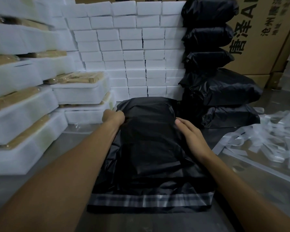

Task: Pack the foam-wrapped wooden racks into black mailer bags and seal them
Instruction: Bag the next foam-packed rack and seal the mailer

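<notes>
A black mailer bag (pixel 149 139) lies in front of me on the floor, bulging with a blocky load inside. Its open end faces me, with a shiny adhesive strip (pixel 151 200) across the flap. My left hand (pixel 113 117) grips the bag's far left corner with curled fingers. My right hand (pixel 189 131) rests flat on the bag's right side, fingers straight. Foam-wrapped wooden racks (pixel 80 87) are stacked at the left, their wood showing through the white foam.
A wall of white foam blocks (pixel 137 52) stands behind the bag. Several filled black bags (pixel 221 87) are piled at the right against cardboard boxes (pixel 264 34). Peeled clear strip liners (pixel 264 139) litter the floor at the right.
</notes>
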Motion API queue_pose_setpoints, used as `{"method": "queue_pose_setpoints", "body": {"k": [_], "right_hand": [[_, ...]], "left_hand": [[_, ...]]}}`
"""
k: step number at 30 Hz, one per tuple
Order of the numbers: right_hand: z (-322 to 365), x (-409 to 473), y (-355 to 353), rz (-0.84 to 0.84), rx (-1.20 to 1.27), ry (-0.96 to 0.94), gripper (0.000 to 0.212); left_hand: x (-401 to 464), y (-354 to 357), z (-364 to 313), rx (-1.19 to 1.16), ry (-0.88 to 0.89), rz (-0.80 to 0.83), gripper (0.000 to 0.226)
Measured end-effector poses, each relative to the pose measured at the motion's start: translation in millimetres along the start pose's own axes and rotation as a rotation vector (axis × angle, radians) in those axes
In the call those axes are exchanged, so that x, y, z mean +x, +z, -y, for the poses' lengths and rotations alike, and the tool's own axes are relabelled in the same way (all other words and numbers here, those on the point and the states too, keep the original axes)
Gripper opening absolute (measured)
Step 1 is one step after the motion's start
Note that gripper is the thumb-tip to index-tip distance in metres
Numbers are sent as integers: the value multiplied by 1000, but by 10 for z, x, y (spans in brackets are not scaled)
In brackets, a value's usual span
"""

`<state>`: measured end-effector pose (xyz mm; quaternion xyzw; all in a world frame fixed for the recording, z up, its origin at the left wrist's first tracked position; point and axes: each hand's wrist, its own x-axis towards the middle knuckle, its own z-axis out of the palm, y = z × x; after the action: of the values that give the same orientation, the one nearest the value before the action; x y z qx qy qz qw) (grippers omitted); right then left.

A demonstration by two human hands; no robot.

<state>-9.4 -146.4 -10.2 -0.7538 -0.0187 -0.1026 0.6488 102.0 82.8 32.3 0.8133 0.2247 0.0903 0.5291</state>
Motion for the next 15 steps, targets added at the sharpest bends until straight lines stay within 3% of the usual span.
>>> {"method": "queue_pose_setpoints", "body": {"k": [4,7,10,12,15], "right_hand": [[-32,18,-9,10,2,-4,34],[-67,-22,13,32,-126,-9,59],[-16,-44,16,43,-245,19,72],[37,-40,43,71,-345,77,72],[69,-69,37,113,-705,89,85]], "left_hand": [[-65,65,38,96,113,-86,29],[-61,67,162,115,151,-48,33],[-88,0,208,48,347,-105,40],[-131,-15,182,25,470,-6,39],[-253,0,158,18,396,320,64]]}}
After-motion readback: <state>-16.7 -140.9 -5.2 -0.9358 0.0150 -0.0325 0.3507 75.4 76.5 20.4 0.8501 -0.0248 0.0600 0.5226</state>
